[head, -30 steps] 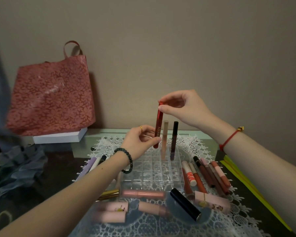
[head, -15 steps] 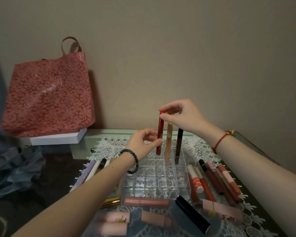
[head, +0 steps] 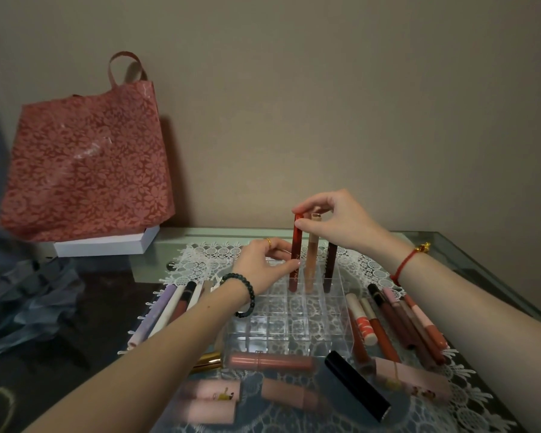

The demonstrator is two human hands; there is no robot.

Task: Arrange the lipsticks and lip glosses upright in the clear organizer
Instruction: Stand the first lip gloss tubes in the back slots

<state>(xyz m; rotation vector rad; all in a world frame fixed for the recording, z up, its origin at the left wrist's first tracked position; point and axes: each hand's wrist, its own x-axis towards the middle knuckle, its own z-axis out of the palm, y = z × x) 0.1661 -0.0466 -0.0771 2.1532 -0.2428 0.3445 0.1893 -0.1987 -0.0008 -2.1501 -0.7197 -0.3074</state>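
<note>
Just right of the frame's centre, the right hand [head: 331,221] pinches the cap end of a red tube [head: 295,254] between thumb and forefinger. The left hand [head: 263,264] reaches in from the lower left and grips the same tube lower down, thumb tip against its side and fingers curled behind it. The tube stands upright with its foot in a cell of the back row of the clear organizer [head: 281,326].

Touching it on the right, a beige tube [head: 310,260] stands in the next cell, and beyond that a dark tube [head: 330,267]. The right hand's fingers hang just over the beige tube's top. The other cells show only the lace mat [head: 200,264] through the plastic.

A fan of loose tubes [head: 403,323] lies flat to the right of the organizer, and more tubes [head: 169,307] lie to its left, partly hidden by the left forearm. Along the organizer's near edge lies a pink tube [head: 269,361], with a black tube [head: 356,385] slanting across the lower centre. A gold tube [head: 206,360] and blurred pink boxes [head: 213,395] sit at lower left.

In the upper left of the frame a pink floral bag [head: 85,164] leans on the wall above a white box [head: 107,245]. The glass table [head: 481,260] shows at the right edge.
</note>
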